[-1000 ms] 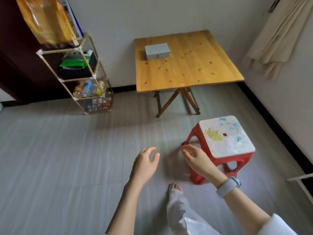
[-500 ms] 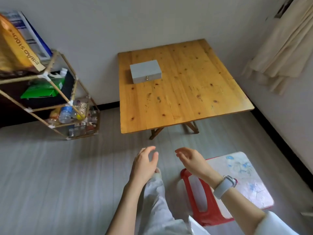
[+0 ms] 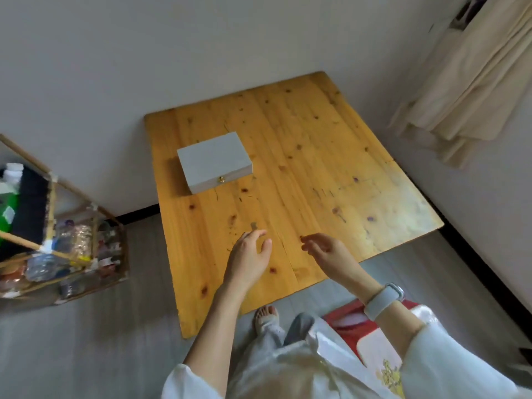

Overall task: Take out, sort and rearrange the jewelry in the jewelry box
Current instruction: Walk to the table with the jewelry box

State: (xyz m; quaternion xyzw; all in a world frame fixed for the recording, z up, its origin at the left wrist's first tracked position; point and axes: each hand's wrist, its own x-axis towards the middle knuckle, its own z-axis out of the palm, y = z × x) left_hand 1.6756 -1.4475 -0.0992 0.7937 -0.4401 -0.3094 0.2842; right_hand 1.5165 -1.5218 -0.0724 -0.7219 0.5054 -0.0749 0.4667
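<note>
A closed grey jewelry box (image 3: 214,161) with a small gold clasp on its front sits on the far left part of a wooden table (image 3: 302,174). My left hand (image 3: 249,256) hovers over the near half of the table, fingers loosely curled and holding nothing. My right hand (image 3: 326,253) hovers beside it to the right, also relaxed and holding nothing, with a light watch on the wrist. Both hands are well short of the box. No jewelry is visible.
A wooden-frame shelf (image 3: 57,240) crammed with bottles and bags stands on the floor at the left. A red stool (image 3: 362,332) with a white top is under my right arm. A cream curtain (image 3: 475,82) hangs at the right wall.
The view has closed in on the table, which now lies under both hands. The stool has passed to my lower right. Both hands have stayed relaxed and hold nothing.
</note>
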